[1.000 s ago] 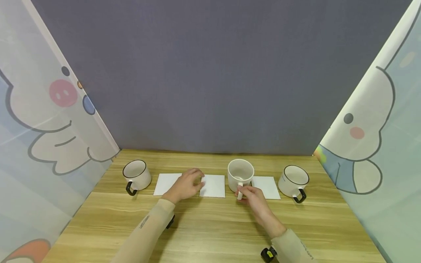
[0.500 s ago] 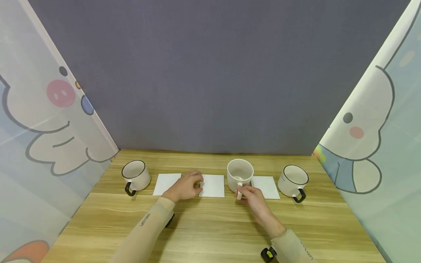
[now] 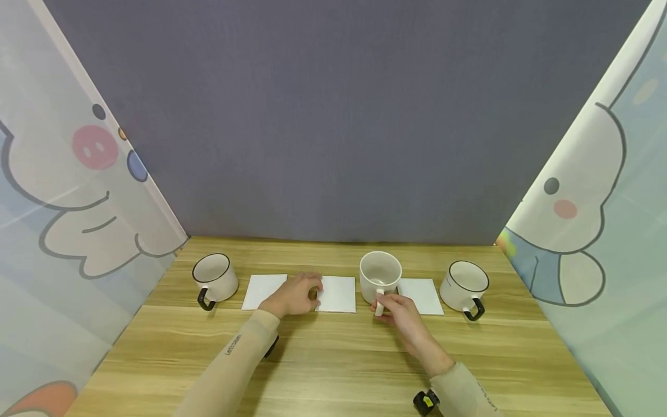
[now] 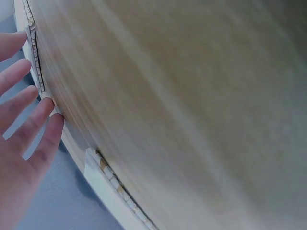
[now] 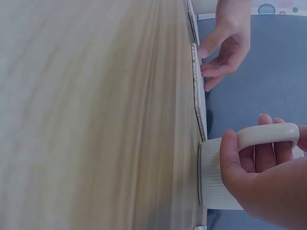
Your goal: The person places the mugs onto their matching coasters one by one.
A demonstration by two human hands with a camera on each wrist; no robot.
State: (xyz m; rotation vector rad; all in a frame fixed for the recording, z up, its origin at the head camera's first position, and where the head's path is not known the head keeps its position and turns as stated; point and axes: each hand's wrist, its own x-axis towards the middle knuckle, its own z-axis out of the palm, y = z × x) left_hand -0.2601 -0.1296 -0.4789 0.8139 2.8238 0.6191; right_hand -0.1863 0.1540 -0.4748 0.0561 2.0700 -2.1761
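Observation:
My right hand (image 3: 403, 324) grips the handle of a plain white mug (image 3: 379, 269), which stands upright on the table; fingers pass through the handle loop in the right wrist view. At the left edge of the middle white square cardboard piece (image 3: 337, 294) is my left hand (image 3: 294, 295), its fingers spread and only slightly bent. One fingertip (image 4: 19, 36) lies at that piece's layered edge. Whether it presses on it is hard to tell. A second white square (image 3: 263, 291) lies partly behind the left hand, and a third square (image 3: 421, 296) sits right of the mug.
Two white mugs with black rims and black handles stand at the sides, the left mug (image 3: 221, 284) and the right mug (image 3: 461, 292). A grey partition (image 3: 339, 127) closes off the back of the wooden table (image 3: 339, 370). Patterned curtains (image 3: 589, 202) hang on both sides.
My left hand has shifted very slightly at the middle square's left edge, its fingers a little more bent. The right hand and the plain mug have stayed in place.

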